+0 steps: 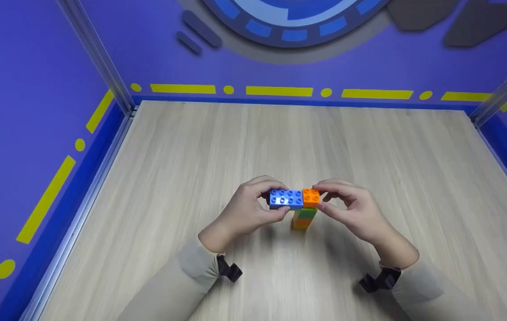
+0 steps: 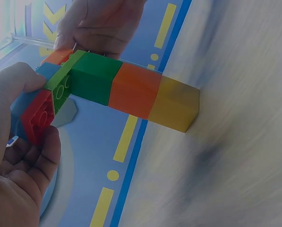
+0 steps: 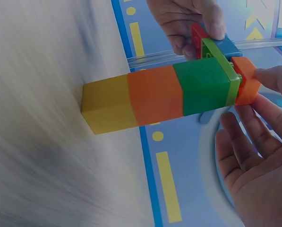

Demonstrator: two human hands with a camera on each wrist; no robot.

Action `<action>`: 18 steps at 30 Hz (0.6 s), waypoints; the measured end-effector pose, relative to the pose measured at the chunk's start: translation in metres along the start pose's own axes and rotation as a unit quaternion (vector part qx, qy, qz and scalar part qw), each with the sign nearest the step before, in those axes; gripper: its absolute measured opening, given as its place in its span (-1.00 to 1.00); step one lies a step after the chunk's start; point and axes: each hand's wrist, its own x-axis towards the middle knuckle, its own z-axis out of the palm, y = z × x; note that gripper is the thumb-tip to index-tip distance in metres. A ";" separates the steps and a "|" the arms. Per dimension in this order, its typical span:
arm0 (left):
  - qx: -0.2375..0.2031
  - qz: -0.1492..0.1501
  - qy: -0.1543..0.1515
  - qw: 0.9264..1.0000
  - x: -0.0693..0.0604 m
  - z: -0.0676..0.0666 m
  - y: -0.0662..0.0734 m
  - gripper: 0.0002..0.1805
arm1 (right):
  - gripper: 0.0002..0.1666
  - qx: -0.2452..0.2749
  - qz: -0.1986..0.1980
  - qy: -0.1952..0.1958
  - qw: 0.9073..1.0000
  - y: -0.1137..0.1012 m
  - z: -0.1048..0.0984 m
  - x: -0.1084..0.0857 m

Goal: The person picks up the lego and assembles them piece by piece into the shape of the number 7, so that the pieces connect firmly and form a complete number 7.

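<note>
A tower of toy building blocks stands upright on the table: a yellow block (image 3: 110, 106) at the bottom, an orange block (image 2: 135, 90) above it, then a dark green block (image 3: 204, 87). A light green brick (image 2: 61, 87) lies across the top and overhangs to the left. Above it are a long blue brick (image 1: 286, 199) and a small orange brick (image 1: 311, 196), side by side. My left hand (image 1: 258, 203) pinches the blue brick; a red brick (image 2: 38, 116) shows underneath, by the fingertips. With thumb and fingers my right hand (image 1: 353, 207) pinches the small orange brick, studs visible beneath it.
The wooden table (image 1: 191, 147) extends around the tower. Blue-purple panels with yellow marks (image 1: 279, 91) enclose it at the back and sides, joined by metal corner posts (image 1: 97, 53). A small black camera (image 1: 230, 269) is strapped to each wrist.
</note>
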 end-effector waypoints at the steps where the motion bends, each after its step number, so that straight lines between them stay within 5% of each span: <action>1: 0.000 0.002 0.001 1.000 0.000 0.000 0.000 -0.66 | -0.58 -0.001 0.000 -0.001 1.000 0.000 0.001 0.000; 18: 0.001 -0.002 -0.001 1.000 0.000 0.001 0.000 -0.66 | -0.62 -0.045 0.023 0.047 0.998 -0.003 0.012 -0.002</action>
